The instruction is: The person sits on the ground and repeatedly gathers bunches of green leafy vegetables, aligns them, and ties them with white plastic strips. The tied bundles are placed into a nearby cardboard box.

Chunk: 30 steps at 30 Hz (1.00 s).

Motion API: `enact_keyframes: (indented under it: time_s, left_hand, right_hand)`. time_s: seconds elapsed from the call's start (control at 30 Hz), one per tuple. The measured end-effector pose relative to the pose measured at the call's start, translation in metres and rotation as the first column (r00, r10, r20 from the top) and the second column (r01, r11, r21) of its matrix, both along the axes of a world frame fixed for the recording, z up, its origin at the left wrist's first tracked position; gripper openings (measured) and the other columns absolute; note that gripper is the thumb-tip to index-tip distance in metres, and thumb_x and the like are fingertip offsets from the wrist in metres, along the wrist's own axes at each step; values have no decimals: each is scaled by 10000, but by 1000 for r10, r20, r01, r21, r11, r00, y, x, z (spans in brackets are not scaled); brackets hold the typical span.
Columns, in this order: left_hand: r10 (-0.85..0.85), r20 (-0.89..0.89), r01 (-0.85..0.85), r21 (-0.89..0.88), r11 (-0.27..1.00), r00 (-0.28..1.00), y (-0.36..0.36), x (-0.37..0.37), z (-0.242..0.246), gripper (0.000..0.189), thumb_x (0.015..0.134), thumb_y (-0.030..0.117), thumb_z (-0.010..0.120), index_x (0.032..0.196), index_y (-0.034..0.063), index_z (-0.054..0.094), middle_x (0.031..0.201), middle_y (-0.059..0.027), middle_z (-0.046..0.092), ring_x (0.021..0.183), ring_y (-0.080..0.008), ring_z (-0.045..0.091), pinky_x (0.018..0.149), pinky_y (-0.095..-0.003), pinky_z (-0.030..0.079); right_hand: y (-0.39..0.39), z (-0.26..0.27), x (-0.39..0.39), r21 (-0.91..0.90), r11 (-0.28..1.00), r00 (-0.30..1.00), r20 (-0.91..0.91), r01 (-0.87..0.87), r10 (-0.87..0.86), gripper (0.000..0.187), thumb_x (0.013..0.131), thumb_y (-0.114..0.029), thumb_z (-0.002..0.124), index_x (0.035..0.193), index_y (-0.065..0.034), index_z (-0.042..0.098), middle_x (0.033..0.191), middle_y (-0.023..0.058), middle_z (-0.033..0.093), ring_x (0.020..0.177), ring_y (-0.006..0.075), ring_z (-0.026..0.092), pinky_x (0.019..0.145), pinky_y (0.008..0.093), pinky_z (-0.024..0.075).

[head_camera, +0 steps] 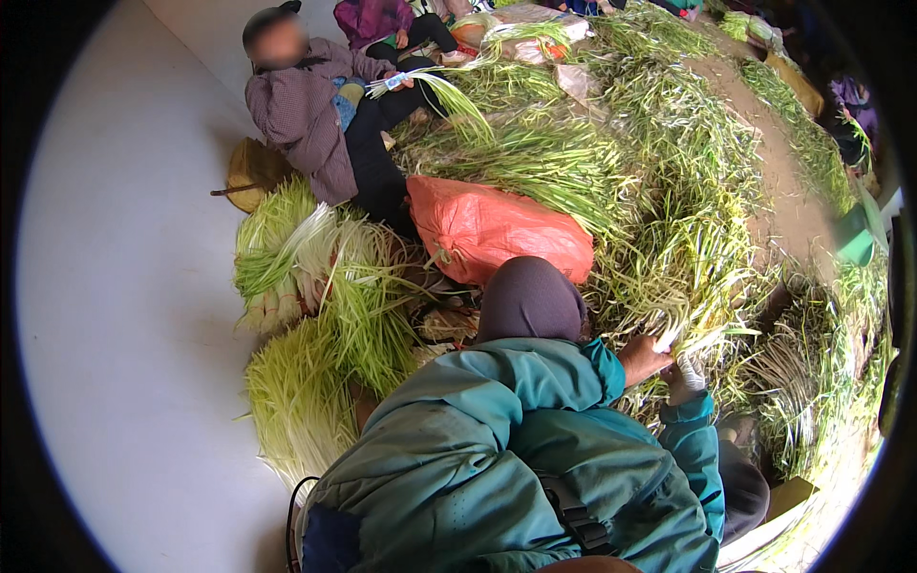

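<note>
In front of my bent knee, my left hand [645, 359] grips a small bunch of pale leafy stalks [670, 333], which look like garlic chives. My right hand [682, 385] meets it just below, its fingers closed at the lower end of the bunch. Something white shows by the right fingers; I cannot tell whether it is stalk or a covering. Beyond both hands spreads a heap of loose green leaves [688, 251]. A tied red woven sack [501, 225] lies past my knee.
Bundled stalks [286, 265] and a yellow-green pile [301, 394] lie on my left, near a pale wall [129, 286]. A person [308, 114] sits ahead holding stalks [458, 100]. Other people sit farther back. A green container [855, 236] stands at far right.
</note>
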State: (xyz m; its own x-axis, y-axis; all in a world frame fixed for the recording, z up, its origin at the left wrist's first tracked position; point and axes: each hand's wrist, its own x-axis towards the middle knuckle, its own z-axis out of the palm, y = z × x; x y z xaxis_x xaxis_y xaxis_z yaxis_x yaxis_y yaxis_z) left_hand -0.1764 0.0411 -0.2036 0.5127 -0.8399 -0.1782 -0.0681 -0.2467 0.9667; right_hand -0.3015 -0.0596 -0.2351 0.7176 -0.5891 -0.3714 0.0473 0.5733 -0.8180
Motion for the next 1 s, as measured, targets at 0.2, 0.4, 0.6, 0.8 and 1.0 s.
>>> enact_keyframes:
  time_s: [0.2, 0.4, 0.6, 0.8, 1.0]
  left_hand:
    - [22, 57, -24, 24, 999, 998, 0, 3, -8, 291, 690, 284, 671, 822, 28, 624, 737, -128, 632, 679, -213, 616, 630, -319, 476]
    - [91, -50, -93, -36, 995, 995, -6, 0, -32, 318, 710, 299, 622, 813, -2, 616, 697, -167, 619, 650, -282, 614, 613, -374, 478]
    - [-59, -663, -67, -162, 985, 746, -4, 27, 12, 195, 839, 241, 515, 807, 50, 531, 626, -59, 564, 350, -51, 322, 313, -217, 251]
    - [-82, -798, -130, -196, 972, 597, 5, 59, 34, 185, 854, 243, 531, 807, 64, 525, 637, -37, 553, 367, -43, 316, 337, -213, 275]
    - [-9, -524, 2, -14, 1000, 851, 26, 70, 45, 159, 839, 199, 517, 805, 46, 547, 596, -56, 566, 364, -62, 378, 329, -225, 289]
  right_hand:
    - [-6, -17, -4, 213, 972, 976, 211, -99, 53, 305, 776, -197, 631, 1058, -108, 558, 981, 27, 598, 877, 180, 556, 708, 312, 462]
    - [-6, -37, -3, 241, 968, 973, 231, -74, 17, 300, 843, -190, 537, 1123, -92, 500, 1097, 62, 557, 948, 224, 542, 759, 360, 471]
    - [-67, -30, -40, 367, 929, 968, 243, -38, -57, 283, 890, -311, 457, 1070, -99, 509, 846, -17, 579, 644, 119, 514, 536, 247, 424]
    - [-164, -6, -116, 269, 922, 890, 288, 278, -353, 273, 870, -367, 481, 1044, -159, 510, 908, -19, 553, 614, 62, 492, 480, 174, 416]
    - [-247, 13, -239, 108, 770, 706, 335, 629, -624, 300, 856, -362, 505, 1032, -120, 521, 918, 31, 574, 569, 53, 492, 442, 163, 389]
